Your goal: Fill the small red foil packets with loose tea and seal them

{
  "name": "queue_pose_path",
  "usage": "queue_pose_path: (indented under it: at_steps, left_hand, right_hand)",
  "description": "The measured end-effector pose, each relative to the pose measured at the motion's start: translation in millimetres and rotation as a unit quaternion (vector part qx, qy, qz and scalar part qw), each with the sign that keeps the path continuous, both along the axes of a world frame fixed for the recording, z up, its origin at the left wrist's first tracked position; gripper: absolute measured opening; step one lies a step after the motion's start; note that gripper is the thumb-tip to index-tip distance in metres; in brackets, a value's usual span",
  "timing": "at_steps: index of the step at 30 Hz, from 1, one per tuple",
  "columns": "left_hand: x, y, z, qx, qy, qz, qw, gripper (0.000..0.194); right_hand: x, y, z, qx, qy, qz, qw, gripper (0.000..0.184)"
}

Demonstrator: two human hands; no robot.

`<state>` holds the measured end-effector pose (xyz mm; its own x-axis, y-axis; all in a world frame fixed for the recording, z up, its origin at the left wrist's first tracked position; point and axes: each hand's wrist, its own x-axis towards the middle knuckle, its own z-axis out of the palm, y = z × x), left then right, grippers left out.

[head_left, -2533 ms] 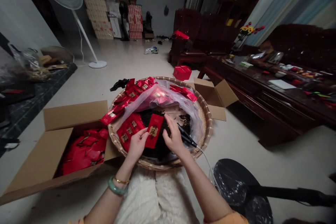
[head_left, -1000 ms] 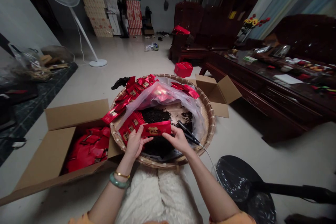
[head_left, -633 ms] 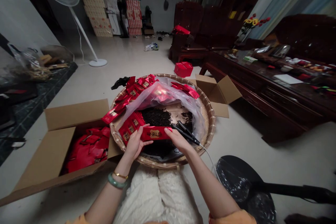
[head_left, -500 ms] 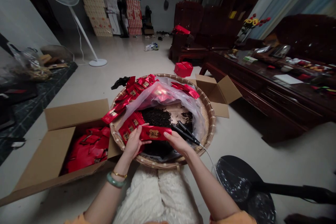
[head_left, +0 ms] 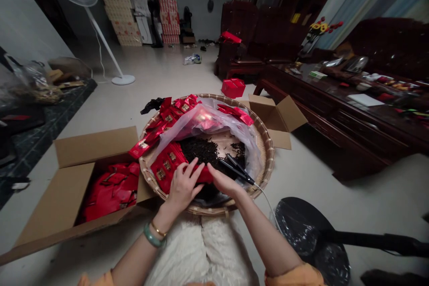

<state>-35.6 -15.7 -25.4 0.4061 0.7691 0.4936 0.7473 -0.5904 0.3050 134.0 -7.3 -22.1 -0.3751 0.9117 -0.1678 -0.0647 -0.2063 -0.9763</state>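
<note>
A red foil tea packet (head_left: 205, 174) is held between my two hands over the near side of a round woven basket (head_left: 268, 161). My left hand (head_left: 184, 184) lies across the packet's left part, fingers stretched over it and thumb below. At the right end, my right hand (head_left: 224, 183) grips it with its fingers mostly hidden. Beyond them, loose dark tea leaves (head_left: 201, 149) lie on a clear plastic sheet (head_left: 174, 134). Right of my right hand rests a black hair straightener (head_left: 239, 170) with parted arms. Flat labelled red packets (head_left: 166, 165) lie left of my left hand.
An open cardboard box (head_left: 72, 192) of red packets (head_left: 115, 192) stands left; another open box (head_left: 288, 116) stands behind right. More packets (head_left: 170, 114) line the basket's far rim. A white cord (head_left: 268, 203) runs toward a black round base (head_left: 301, 219). A dark wooden table (head_left: 321, 111) stands right.
My left hand has turned palm-down and slid right across the packet, toward my right hand. The packet's gold label, visible before, is now covered.
</note>
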Motion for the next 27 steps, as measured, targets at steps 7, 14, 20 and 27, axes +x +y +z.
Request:
queue_pose_path:
  at_steps: [7, 14, 20, 27]
  left_hand:
    - [1, 4, -5.9, -0.016, -0.037, -0.025, 0.999, 0.062]
    - [3, 8, 3.4, 0.01, -0.096, 0.04, 0.994, 0.048]
    - [2, 12, 10.6, 0.017, -0.141, 0.091, 0.986, 0.047]
    - [-2, 13, 11.0, 0.02, -0.171, 0.132, 0.976, 0.048]
  right_hand:
    - [-4, 4, 14.2, 0.013, 0.013, 0.071, 0.997, 0.061]
    - [13, 9, 38.2, 0.02, 0.052, 0.07, 0.996, 0.068]
    - [27, 37, 18.4, 0.048, 0.021, -0.122, 0.991, 0.06]
    - [-1, 63, -33.4, 0.191, -0.346, -0.057, 0.917, 0.104]
